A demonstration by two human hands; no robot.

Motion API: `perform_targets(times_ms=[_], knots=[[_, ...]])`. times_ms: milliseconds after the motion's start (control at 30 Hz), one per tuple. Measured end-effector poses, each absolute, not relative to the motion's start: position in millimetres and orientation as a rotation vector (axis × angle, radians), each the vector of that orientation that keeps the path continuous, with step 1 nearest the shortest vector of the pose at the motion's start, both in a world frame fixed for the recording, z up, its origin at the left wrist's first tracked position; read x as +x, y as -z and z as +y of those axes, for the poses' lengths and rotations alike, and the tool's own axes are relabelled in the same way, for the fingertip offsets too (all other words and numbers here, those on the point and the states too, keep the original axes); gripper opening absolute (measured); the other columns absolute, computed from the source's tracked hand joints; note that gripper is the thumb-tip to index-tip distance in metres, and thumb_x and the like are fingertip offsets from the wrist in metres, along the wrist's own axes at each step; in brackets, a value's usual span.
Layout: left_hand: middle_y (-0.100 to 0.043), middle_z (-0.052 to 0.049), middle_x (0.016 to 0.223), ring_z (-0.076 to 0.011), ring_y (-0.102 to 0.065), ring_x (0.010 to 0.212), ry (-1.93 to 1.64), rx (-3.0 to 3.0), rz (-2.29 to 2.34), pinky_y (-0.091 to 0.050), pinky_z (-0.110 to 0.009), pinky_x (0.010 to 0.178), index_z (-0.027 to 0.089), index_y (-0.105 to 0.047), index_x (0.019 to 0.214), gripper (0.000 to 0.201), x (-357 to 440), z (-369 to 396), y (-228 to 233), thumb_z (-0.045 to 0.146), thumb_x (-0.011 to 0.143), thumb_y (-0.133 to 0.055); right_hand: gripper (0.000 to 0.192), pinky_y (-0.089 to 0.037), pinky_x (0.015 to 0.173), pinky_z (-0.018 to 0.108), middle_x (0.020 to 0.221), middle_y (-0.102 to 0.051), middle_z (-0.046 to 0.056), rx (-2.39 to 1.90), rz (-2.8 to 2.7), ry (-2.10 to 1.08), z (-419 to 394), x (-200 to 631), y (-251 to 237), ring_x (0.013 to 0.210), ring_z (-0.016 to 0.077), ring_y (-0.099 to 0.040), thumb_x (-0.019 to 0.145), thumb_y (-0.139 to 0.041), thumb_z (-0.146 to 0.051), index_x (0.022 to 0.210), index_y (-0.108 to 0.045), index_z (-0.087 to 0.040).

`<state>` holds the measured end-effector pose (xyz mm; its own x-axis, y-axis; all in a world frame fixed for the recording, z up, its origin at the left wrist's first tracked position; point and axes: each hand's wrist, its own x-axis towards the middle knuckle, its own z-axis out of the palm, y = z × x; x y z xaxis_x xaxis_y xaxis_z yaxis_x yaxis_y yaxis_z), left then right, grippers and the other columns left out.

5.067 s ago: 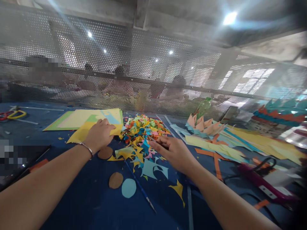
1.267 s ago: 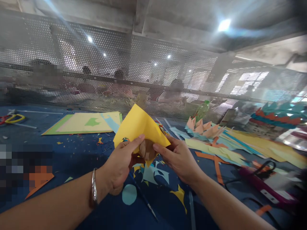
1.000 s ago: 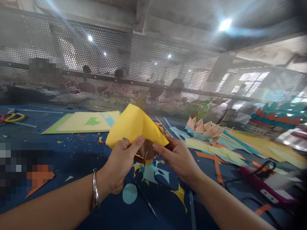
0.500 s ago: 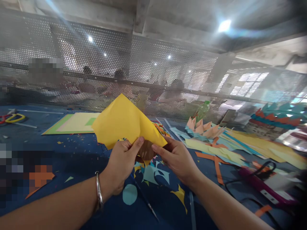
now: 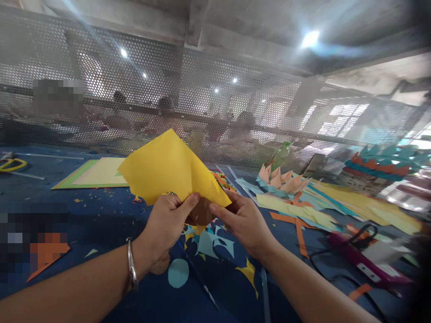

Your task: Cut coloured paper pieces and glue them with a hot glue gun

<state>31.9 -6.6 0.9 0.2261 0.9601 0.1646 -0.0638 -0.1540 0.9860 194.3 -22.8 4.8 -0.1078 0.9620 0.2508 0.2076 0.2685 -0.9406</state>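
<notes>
Hands are both gripping: the left hand (image 5: pixel 163 226) and the right hand (image 5: pixel 245 220) pinch, with thumbs and fingers, one brown round disc (image 5: pixel 202 212) over the lower part of a thin yellow paper sheet (image 5: pixel 164 166), raised above the dark blue table (image 5: pixel 151 305). The sheet is probably light, soft to bend and easy to tear, so holding close beside the disc seems safest. It looks smooth, with pointed top, gentle bend and uneven left edge. Below lies a pale blue paper circle (image 5: pixel 178 273)
</notes>
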Motion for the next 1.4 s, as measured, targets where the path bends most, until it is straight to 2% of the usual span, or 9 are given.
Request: perform_targets(times_ms=[300, 467, 567, 733, 867, 933, 1133, 1267, 1400], knots=[[-0.066, -0.004, 0.062, -0.0138, -0.060, 0.056, -1.091, 1.362, 0.914, -0.047, -0.022, 0.051, 0.017, -0.065, 0.059, 0.034, 30.3, -9.0, -9.4, 0.044, 0.079, -0.057, 0.023, -0.025, 0.040, 0.023, 0.062, -0.051, -0.004, -1.109, -1.575, -0.945, -22.8, 195.8, -6.4, 0.044, 0.0065, -0.032, 0.072, -0.064, -0.030, 0.089, -0.061, -0.017], [-0.071, -0.007, 0.073, -0.0147, -0.062, 0.057, -1.040, 1.392, 0.901, -0.047, -0.022, 0.049, 0.017, -0.072, 0.079, 0.030, 27.9, -7.2, -8.6, 0.043, 0.080, -0.056, 0.022, -0.027, 0.041, 0.023, 0.065, -0.053, -0.003, -1.124, -1.579, -0.932, -22.8, 195.2, -6.9, 0.045, 0.0073, -0.037, 0.071, -0.063, -0.030, 0.089, -0.061, -0.017], [-0.072, -0.007, 0.075, -0.0147, -0.062, 0.059, -1.041, 1.382, 0.893, -0.048, -0.022, 0.049, 0.018, -0.072, 0.083, 0.030, 27.8, -6.7, -7.5, 0.043, 0.080, -0.057, 0.021, -0.029, 0.042, 0.023, 0.069, -0.055, -0.002, -1.103, -1.595, -0.934, -22.8, 195.3, -6.1, 0.047, 0.0075, -0.039, 0.072, -0.063, -0.031, 0.088, -0.060, -0.017], [-0.069, -0.003, 0.068, -0.0135, -0.060, 0.057, -1.053, 1.363, 0.880, -0.048, -0.021, 0.049, 0.019, -0.071, 0.072, 0.025, 27.3, -5.8, -7.6, 0.040, 0.079, -0.058, 0.023, -0.027, 0.041, 0.023, 0.064, -0.052, -0.003, -1.113, -1.603, -0.928, -22.6, 195.9, -5.1, 0.045, 0.0072, -0.036, 0.073, -0.062, -0.033, 0.090, -0.060, -0.016], [-0.063, 0.000, 0.054, -0.0119, -0.057, 0.052, -1.051, 1.377, 0.858, -0.048, -0.021, 0.049, 0.019, -0.064, 0.054, 0.032, 26.9, -5.8, -9.8, 0.038, 0.078, -0.058, 0.022, -0.028, 0.042, 0.022, 0.067, -0.054, -0.002, -1.079, -1.608, -0.942, -22.9, 195.8, -5.5, 0.047, 0.0072, -0.037, 0.073, -0.063, -0.031, 0.090, -0.060, -0.016], [-0.060, 0.001, 0.051, -0.0117, -0.056, 0.050, -1.055, 1.371, 0.875, -0.047, -0.021, 0.049, 0.019, -0.061, 0.050, 0.033, 26.8, -5.8, -10.5, 0.038, 0.077, -0.059, 0.021, -0.029, 0.043, 0.022, 0.070, -0.055, -0.001, -1.068, -1.617, -0.945, -23.6, 195.5, -6.2, 0.049, 0.0074, -0.039, 0.073, -0.063, -0.030, 0.088, -0.060, -0.016], [-0.067, 0.000, 0.062, -0.0128, -0.060, 0.054, -1.039, 1.350, 0.890, -0.048, -0.021, 0.047, 0.020, -0.070, 0.072, 0.021, 26.0, -5.8, -10.9, 0.037, 0.077, -0.059, 0.019, -0.031, 0.044, 0.022, 0.067, -0.052, -0.002, -1.069, -1.616, -0.959, -24.1, 194.6, -6.9, 0.050, 0.0078, -0.040, 0.072, -0.064, -0.030, 0.085, -0.059, -0.017], [-0.070, -0.004, 0.072, -0.0139, -0.061, 0.056, -1.037, 1.368, 0.874, -0.048, -0.022, 0.047, 0.018, -0.071, 0.090, 0.027, 25.1, -6.8, -11.7, 0.039, 0.076, -0.062, 0.017, -0.037, 0.050, 0.023, 0.071, -0.054, -0.001, -1.013, -1.613, -0.992, -23.6, 194.9, -5.9, 0.057, 0.0101, -0.046, 0.072, -0.064, -0.029, 0.084, -0.058, -0.018], [-0.071, -0.005, 0.075, -0.0144, -0.061, 0.056, -1.035, 1.357, 0.872, -0.047, -0.022, 0.045, 0.018, -0.070, 0.097, 0.031, 25.4, -7.9, -12.8, 0.039, 0.076, -0.063, 0.016, -0.031, 0.044, 0.022, 0.070, -0.053, -0.002, -1.071, -1.610, -1.001, -25.4, 195.1, -6.2, 0.052, 0.0083, -0.041, 0.074, -0.062, -0.030, 0.084, -0.057, -0.018]])
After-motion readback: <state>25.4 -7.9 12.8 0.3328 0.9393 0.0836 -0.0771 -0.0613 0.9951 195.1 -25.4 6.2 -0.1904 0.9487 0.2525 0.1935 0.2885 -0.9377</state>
